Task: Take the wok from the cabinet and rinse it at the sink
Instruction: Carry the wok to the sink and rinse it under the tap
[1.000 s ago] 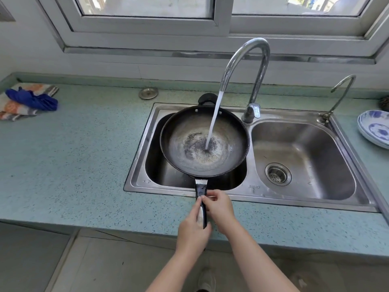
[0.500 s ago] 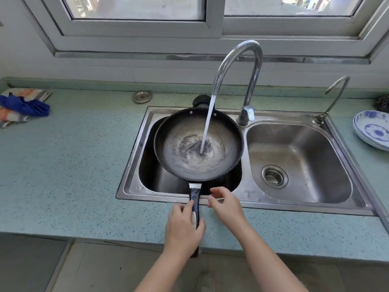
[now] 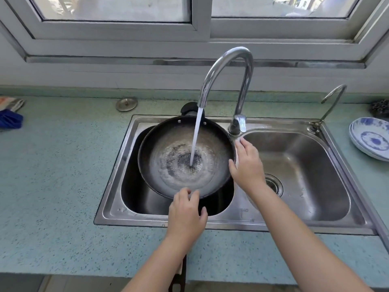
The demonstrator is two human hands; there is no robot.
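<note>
The wok [image 3: 168, 157] sits in the left basin of the sink [image 3: 117, 165], tilted a little, with its far rim near the sink's back edge and its small loop grip poking up there. From the tall tap [image 3: 227, 57] at the back of the sink a stream of water [image 3: 195, 135] falls into the middle of the wok, where it foams over a dark patch. Your left hand [image 3: 186, 216] lies at the sink's front edge, palm down over the spot where the long handle [image 3: 179, 275] joins the pan; the fingers rest loosely on the near rim with the thumb spread to the side, not wrapped round anything you can see. The handle runs back under your wrist and out past the counter [image 3: 52, 175] in front of the sink. Your right hand [image 3: 248, 165] is over the divider between the sink's two basins, fingers straight and laid against the outside of the wok's right rim, thumb touching the edge. Right of the sink is a blue-and-white plate [image 3: 372, 140]; behind the sink's left corner lies a round metal lid [image 3: 126, 103], and far to the left of the sink a blue cloth [image 3: 9, 121].
</note>
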